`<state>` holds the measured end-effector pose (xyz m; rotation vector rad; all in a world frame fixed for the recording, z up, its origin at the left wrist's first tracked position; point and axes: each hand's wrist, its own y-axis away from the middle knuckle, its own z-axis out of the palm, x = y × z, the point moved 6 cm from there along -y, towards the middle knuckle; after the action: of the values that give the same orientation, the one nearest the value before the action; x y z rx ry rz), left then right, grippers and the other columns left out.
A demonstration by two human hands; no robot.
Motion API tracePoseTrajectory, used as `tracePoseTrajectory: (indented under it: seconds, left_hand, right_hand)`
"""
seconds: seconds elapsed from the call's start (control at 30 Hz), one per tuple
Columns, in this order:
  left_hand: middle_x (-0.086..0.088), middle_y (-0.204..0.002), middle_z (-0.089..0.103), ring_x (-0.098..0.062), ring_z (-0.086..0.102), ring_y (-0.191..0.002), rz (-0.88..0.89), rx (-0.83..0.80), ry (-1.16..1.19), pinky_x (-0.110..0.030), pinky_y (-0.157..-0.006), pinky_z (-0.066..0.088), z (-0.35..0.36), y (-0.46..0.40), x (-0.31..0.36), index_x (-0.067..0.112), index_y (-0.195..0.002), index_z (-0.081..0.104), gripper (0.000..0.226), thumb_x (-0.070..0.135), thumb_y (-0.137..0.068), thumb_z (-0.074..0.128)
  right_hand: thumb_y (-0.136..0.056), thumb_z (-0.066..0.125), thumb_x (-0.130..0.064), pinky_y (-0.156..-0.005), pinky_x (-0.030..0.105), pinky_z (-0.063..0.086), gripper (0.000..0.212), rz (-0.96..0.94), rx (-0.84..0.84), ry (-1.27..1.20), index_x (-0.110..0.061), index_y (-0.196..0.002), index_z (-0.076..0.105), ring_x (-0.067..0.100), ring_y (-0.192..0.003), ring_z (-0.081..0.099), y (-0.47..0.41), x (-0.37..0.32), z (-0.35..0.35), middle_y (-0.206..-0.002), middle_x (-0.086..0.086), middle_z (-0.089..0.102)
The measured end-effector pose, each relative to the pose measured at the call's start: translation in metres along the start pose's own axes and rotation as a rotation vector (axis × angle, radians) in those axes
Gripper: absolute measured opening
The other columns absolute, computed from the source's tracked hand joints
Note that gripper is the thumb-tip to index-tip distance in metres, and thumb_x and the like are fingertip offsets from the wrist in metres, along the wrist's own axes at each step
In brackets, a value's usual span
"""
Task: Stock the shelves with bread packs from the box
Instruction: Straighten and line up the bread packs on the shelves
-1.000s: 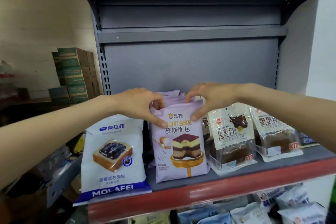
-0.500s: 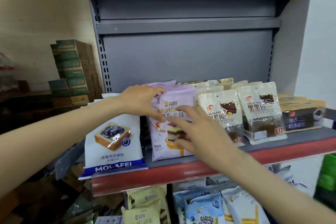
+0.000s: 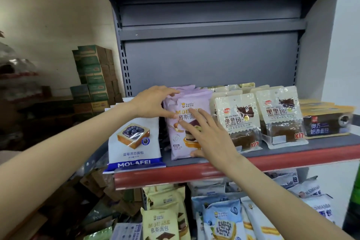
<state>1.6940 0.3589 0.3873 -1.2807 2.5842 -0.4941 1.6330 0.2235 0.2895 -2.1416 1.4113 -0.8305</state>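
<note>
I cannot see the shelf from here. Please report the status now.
Left hand grips purple mousse pack at its top. Right hand flat on its front. Nothing in the way.

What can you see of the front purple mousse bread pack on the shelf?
The purple mousse pack is a soft, matte lilac bag printed with a layered cake. It stands upright, first in a row of like packs, on the grey shelf. The left hand holds its upper left edge; the right hand lies flat on its front.
</note>
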Motion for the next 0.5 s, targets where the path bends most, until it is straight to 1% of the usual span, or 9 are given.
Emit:
tracePoseTrajectory:
  seconds: [0.07, 0.13, 0.2, 0.27, 0.33, 0.37, 0.43, 0.5]
  left_hand:
    - [0.003, -0.135, 0.051, -0.018, 0.045, -0.124, -0.022, 0.158, 0.029, -0.03, -0.099, 0.036, -0.019, 0.022, 0.001, 0.028, -0.139, 0.041, 0.065, 0.047, -0.082, 0.067]
    - [0.003, -0.135, 0.051, -0.014, 0.047, -0.122, -0.071, 0.353, 0.095, -0.023, -0.096, 0.033, -0.036, 0.056, -0.003, 0.023, -0.137, 0.044, 0.055, 0.036, -0.087, 0.064]
    - [0.004, -0.134, 0.051, -0.01, 0.048, -0.118, -0.168, 0.508, 0.194, -0.023, -0.095, 0.034, -0.045, 0.096, -0.013, 0.022, -0.136, 0.045, 0.051, 0.026, -0.088, 0.063]
    - [0.006, -0.131, 0.051, -0.008, 0.049, -0.114, -0.281, 0.593, 0.309, -0.025, -0.093, 0.039, -0.041, 0.138, -0.023, 0.022, -0.134, 0.045, 0.051, 0.019, -0.088, 0.064]
    - [0.006, -0.132, 0.05, -0.01, 0.049, -0.115, -0.381, 0.602, 0.365, -0.028, -0.094, 0.04, -0.033, 0.175, -0.033, 0.022, -0.135, 0.044, 0.052, 0.018, -0.087, 0.065]
    - [0.003, -0.134, 0.048, -0.013, 0.048, -0.119, -0.426, 0.581, 0.378, -0.029, -0.095, 0.039, -0.028, 0.19, -0.039, 0.024, -0.136, 0.043, 0.053, 0.019, -0.087, 0.065]
    - [-0.002, -0.141, 0.044, -0.021, 0.043, -0.127, -0.529, 0.503, 0.454, -0.034, -0.098, 0.037, -0.019, 0.213, -0.053, 0.027, -0.137, 0.039, 0.055, 0.023, -0.088, 0.064]
    - [-0.006, -0.146, 0.037, -0.027, 0.04, -0.132, -0.632, 0.416, 0.57, -0.038, -0.101, 0.037, -0.01, 0.228, -0.067, 0.03, -0.139, 0.037, 0.057, 0.029, -0.088, 0.063]
  right_hand:
    - [-0.032, 0.091, -0.048, -0.09, 0.044, 0.05, 0.105, -0.009, 0.002, -0.028, -0.027, -0.128, 0.054, 0.035, -0.123, 0.051, 0.003, 0.0, -0.002, -0.138, 0.013, 0.05]
    - [-0.038, 0.093, -0.038, -0.093, 0.045, 0.048, 0.097, -0.018, 0.003, -0.067, -0.024, -0.126, 0.055, 0.036, -0.125, 0.05, 0.006, 0.0, -0.005, -0.138, 0.014, 0.049]
    - [-0.049, 0.092, -0.025, -0.1, 0.045, 0.044, 0.087, -0.017, 0.014, -0.14, -0.022, -0.127, 0.054, 0.035, -0.13, 0.045, 0.01, 0.0, -0.01, -0.141, 0.014, 0.046]
    - [-0.06, 0.087, -0.017, -0.104, 0.046, 0.04, 0.073, -0.013, 0.063, -0.218, -0.018, -0.126, 0.056, 0.035, -0.132, 0.042, 0.015, -0.004, -0.02, -0.14, 0.014, 0.047]
    - [-0.067, 0.082, -0.015, -0.104, 0.048, 0.04, 0.06, -0.028, 0.125, -0.297, -0.015, -0.123, 0.059, 0.036, -0.128, 0.045, 0.02, -0.016, -0.032, -0.135, 0.016, 0.051]
    - [-0.072, 0.079, -0.017, -0.105, 0.048, 0.04, 0.057, -0.031, 0.148, -0.348, -0.015, -0.125, 0.058, 0.036, -0.128, 0.044, 0.023, -0.024, -0.038, -0.135, 0.015, 0.049]
    - [-0.084, 0.068, -0.026, -0.109, 0.044, 0.034, 0.054, -0.001, 0.109, -0.464, -0.02, -0.134, 0.049, 0.029, -0.134, 0.034, 0.028, -0.042, -0.046, -0.143, 0.01, 0.04]
    - [-0.089, 0.06, -0.034, -0.109, 0.038, 0.028, 0.056, 0.042, 0.04, -0.581, -0.028, -0.14, 0.039, 0.024, -0.137, 0.027, 0.031, -0.059, -0.048, -0.148, 0.004, 0.031]
